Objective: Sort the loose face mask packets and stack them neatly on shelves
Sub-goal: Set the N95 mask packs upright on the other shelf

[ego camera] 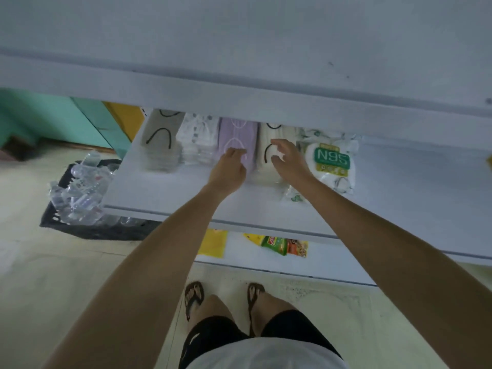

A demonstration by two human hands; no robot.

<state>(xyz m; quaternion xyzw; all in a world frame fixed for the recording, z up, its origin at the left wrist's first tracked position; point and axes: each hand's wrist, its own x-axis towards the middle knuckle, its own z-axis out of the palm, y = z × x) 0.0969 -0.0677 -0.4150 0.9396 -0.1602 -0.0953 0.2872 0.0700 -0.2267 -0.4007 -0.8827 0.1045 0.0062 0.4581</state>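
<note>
on the middle white shelf [165,193], smooth painted board with a thin lip at the front, five lots of face mask packets sit side by side in glossy clear wrap. from the left: a grey stack [159,139] with black ear loops, a white patterned stack [195,137], a lilac stack [238,131] of pleated masks, a cream stack [266,161] with black loops, then a puffy, crinkly n95 bag [331,161] with a green label, lying looser than the flat rectangular stacks.

the person's left hand [229,169] is on the near end of the lilac stack, fingers bunched together and bent down onto the wrap; can't tell if they're pinching a packet or just pressing. the right hand [288,158] arches over the cream stack, fingers spread apart and curved like a claw, thumb low by the wrap, not clamped on anything that shows.

left on the floor is a black slotted plastic crate [53,222] heaped with clear crumpled bottles. the lower shelf [346,265] has a flat yellow packet [213,243] and some shiny snack packets [282,245].
</note>
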